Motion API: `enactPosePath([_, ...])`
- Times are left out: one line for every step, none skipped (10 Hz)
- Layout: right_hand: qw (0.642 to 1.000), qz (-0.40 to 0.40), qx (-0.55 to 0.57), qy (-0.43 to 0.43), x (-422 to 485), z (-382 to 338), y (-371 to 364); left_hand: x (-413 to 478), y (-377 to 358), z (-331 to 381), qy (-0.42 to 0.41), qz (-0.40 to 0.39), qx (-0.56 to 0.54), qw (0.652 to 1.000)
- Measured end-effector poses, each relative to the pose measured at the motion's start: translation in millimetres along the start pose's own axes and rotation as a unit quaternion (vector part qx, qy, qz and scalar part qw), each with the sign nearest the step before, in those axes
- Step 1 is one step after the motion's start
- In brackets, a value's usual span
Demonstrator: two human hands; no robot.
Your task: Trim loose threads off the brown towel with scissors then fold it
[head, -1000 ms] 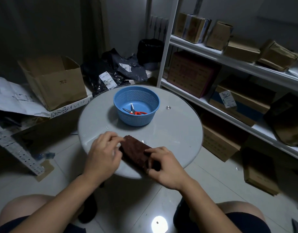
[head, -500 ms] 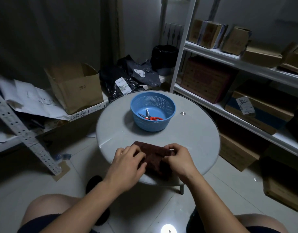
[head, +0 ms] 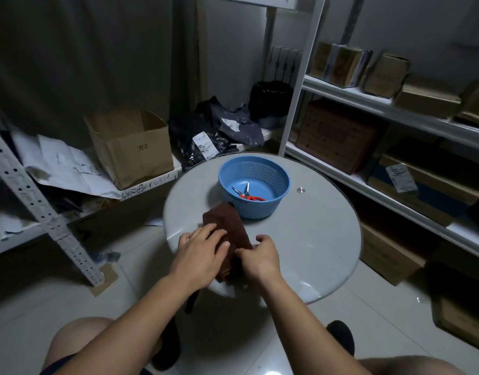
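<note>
The brown towel point(head: 227, 223) lies folded into a narrow strip on the round white table point(head: 308, 239), its far end touching the blue basket point(head: 254, 185). My left hand point(head: 203, 247) rests flat on the towel's left side, fingers spread a little. My right hand point(head: 260, 255) pinches the towel's near right edge. The near end of the towel is hidden under both hands. The scissors point(head: 248, 194), with red handles, lie inside the basket, away from both hands.
White shelves point(head: 395, 115) with cardboard boxes run along the right. An open cardboard box point(head: 130, 147), papers and dark plastic bags point(head: 206, 136) sit on a low shelf at the left and back. A perforated metal strut point(head: 43, 209) leans at left.
The towel has turned and now points away from me toward the basket. Both hands stay on it; the camera view has shifted, so the table sits more to the right.
</note>
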State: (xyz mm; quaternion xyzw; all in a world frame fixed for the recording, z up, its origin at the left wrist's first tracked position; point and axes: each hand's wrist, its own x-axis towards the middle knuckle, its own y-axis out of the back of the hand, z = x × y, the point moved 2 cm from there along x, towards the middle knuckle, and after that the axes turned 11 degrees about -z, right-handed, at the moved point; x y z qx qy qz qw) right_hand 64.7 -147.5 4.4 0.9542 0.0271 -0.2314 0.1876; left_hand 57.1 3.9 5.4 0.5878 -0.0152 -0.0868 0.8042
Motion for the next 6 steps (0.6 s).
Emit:
enactPosePath([0.994, 0.036, -0.079, 0.065, -11, -3, 8, 4, -10, -5, -0.009, -0.046, 0.017, 0.999])
enactPosePath([0.985, 0.044, -0.134, 0.100, -16, 5, 14, 6, -9, 0, -0.034, -0.042, 0.022, 0.998])
enactPosePath([0.956, 0.044, -0.281, 0.070, -13, 15, 16, 12, -14, 8, -0.044, -0.100, 0.041, 0.993])
enactPosePath([0.933, 0.031, -0.353, 0.067, -14, 18, 18, 18, -17, 13, -0.025, -0.166, 0.061, 0.984])
enactPosePath([0.940, 0.000, -0.330, 0.090, -14, 18, 25, 19, -8, 17, -0.022, -0.174, 0.062, 0.982])
enactPosePath([0.948, 0.026, -0.284, 0.144, -15, 8, 43, 15, 14, 28, -0.047, -0.122, 0.061, 0.990])
